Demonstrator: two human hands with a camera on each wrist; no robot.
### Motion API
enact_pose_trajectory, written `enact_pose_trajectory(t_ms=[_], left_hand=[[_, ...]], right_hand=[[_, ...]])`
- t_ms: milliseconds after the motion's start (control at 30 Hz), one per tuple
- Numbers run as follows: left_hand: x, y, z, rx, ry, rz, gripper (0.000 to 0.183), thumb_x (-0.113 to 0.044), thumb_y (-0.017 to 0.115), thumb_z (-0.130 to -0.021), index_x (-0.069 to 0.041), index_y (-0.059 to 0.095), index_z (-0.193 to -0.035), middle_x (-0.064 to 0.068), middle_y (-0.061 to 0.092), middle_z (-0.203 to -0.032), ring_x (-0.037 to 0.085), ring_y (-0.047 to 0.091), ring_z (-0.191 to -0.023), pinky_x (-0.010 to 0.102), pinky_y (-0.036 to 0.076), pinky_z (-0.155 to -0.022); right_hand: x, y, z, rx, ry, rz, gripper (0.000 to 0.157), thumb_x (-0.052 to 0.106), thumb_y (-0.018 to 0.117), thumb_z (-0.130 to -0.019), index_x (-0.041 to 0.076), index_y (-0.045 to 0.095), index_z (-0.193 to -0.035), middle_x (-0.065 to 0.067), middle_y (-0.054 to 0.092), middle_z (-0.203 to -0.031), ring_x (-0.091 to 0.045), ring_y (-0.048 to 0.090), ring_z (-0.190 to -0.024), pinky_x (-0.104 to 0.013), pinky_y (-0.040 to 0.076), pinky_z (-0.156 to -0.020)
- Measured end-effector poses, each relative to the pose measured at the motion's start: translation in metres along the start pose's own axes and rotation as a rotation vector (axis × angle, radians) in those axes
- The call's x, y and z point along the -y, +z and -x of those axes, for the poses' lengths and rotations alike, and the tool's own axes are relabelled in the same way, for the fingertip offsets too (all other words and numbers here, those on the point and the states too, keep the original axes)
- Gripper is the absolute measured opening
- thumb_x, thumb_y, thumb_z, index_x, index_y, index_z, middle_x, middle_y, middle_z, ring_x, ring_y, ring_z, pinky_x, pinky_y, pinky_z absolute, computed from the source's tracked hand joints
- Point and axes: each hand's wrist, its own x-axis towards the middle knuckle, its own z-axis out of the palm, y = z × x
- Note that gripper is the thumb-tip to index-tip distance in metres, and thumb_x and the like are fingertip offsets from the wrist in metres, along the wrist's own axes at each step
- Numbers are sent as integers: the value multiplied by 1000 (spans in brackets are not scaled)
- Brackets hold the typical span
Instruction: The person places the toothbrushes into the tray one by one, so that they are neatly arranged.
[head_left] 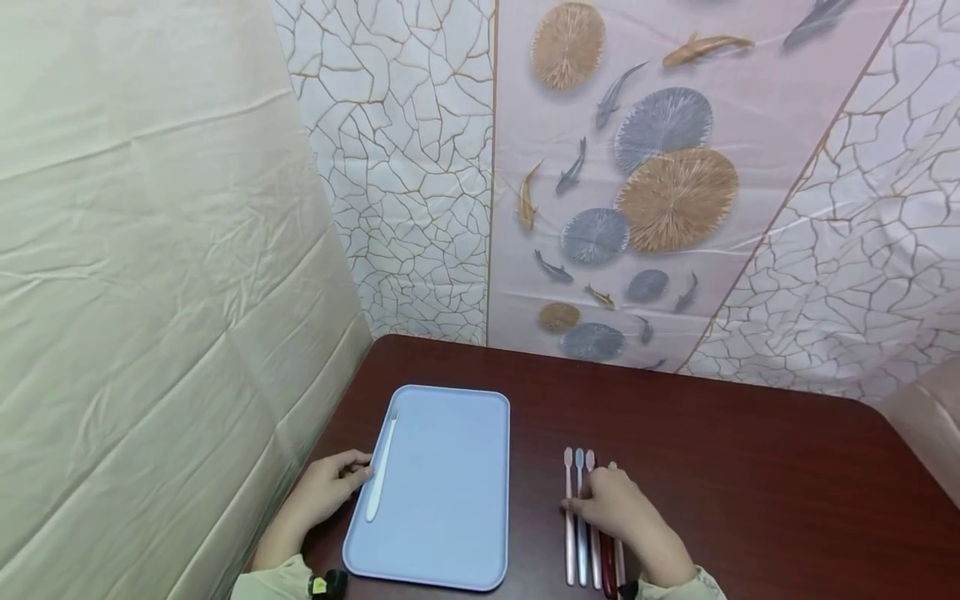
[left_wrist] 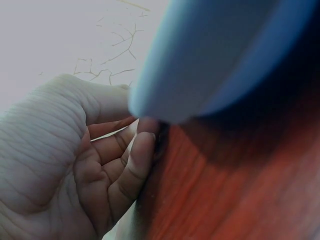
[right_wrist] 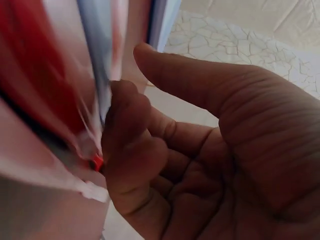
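My left hand (head_left: 325, 489) is at the left edge of a light blue tray (head_left: 442, 483), its thumb on the rim and its fingers bent beneath in the left wrist view. A white toothbrush (head_left: 381, 471) lies along the tray's left side. My right hand (head_left: 617, 504) is over several toothbrushes lying in a row on the table, among them a pink one (head_left: 570, 550), a blue one (head_left: 582, 554) and a dark red one (head_left: 607, 567). In the right wrist view its bent fingertips (right_wrist: 122, 115) touch the row, while the thumb stands apart from them.
The dark red-brown wooden table (head_left: 765, 492) has rounded far corners. Behind it hangs a patterned cloth (head_left: 420, 208), and a pale cloth wall (head_left: 187, 292) rises along the left edge. The toothbrush row is right of the tray, with bare tabletop between.
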Motion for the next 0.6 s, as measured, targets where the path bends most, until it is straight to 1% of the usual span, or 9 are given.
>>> enact_pose_trajectory(t_ms=[167, 367, 467, 600], left_hand=[[2, 1, 1, 12, -21, 6, 21, -27, 71, -95, -16, 75, -112, -5, 70, -88, 10, 59, -73, 29, 49, -64], [2, 0, 2, 17, -40, 6, 22, -27, 72, -94, -15, 75, -113, -5, 71, -91, 11, 59, -74, 29, 50, -64], [2, 0, 2, 15, -36, 8, 22, -27, 72, -94, -15, 75, -113, -5, 71, -91, 10, 60, -74, 29, 50, -65], [0, 0, 1, 10, -17, 18, 22, -27, 72, -94, -14, 75, -112, -5, 70, -89, 10, 60, -74, 29, 50, -65]], right_hand=[[2, 9, 0, -60, 14, 54, 42, 25, 84, -78, 17, 54, -50, 14, 41, -42, -8, 40, -41, -30, 36, -47], [7, 17, -1, -43, 33, 52, 45, 23, 83, -80, 15, 52, -49, 13, 37, -41, -8, 37, -39, -29, 34, -43], [7, 19, -1, -48, 30, 73, 45, 24, 83, -81, 14, 50, -51, 12, 36, -42, -8, 37, -40, -29, 34, -43], [7, 19, -2, -47, 22, 90, 44, 25, 83, -81, 14, 51, -53, 8, 41, -44, -11, 40, -42, -30, 36, -45]])
